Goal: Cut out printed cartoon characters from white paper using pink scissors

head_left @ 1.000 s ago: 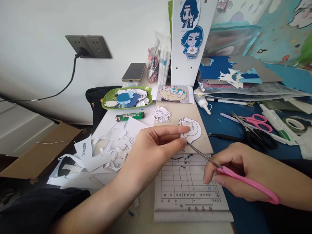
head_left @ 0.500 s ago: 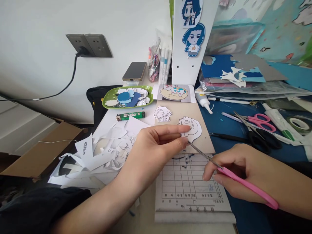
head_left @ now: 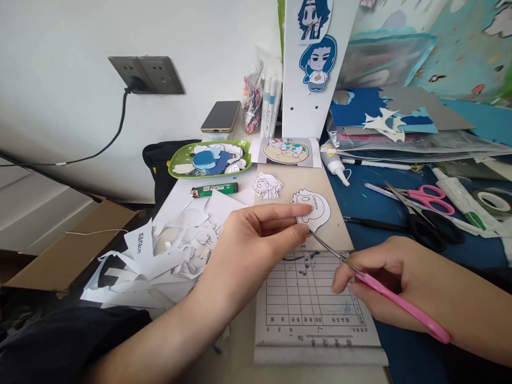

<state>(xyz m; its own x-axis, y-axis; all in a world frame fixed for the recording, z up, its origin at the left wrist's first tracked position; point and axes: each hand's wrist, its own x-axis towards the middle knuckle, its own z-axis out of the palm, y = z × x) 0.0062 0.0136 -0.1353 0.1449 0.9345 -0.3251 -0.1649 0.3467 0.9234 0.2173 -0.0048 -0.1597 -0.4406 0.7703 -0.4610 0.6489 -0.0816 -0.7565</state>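
Between the thumb and fingers of my left hand (head_left: pixel 264 234) is a white paper cutout (head_left: pixel 320 210) with a cartoon head drawn in outline. My right hand (head_left: pixel 396 282) is closed round pink-handled scissors (head_left: pixel 394 301). Their thin metal blades point up and left, with the tips at the cutout's lower edge beside my left thumb. Whether the blades are parted is hard to see. Another paper cutout of a cartoon figure (head_left: pixel 267 186) lies on the beige board behind my left hand. Below my hands is a printed form pad (head_left: pixel 312 298) with small dark scraps on it.
White paper scraps (head_left: pixel 192 234) pile up at the left, near a green lighter (head_left: pixel 214 190) and a green tray (head_left: pixel 172 169) of cut pieces. Black-handled scissors (head_left: pixel 424 229), more pink scissors (head_left: pixel 432 198), glue tubes and tape lie on the blue surface at right. A phone (head_left: pixel 221 116) sits behind.
My right hand and the scissors have shifted very slightly, the pink handle's end moving a little left. My left hand keeps its pinch on the cutout, almost still.
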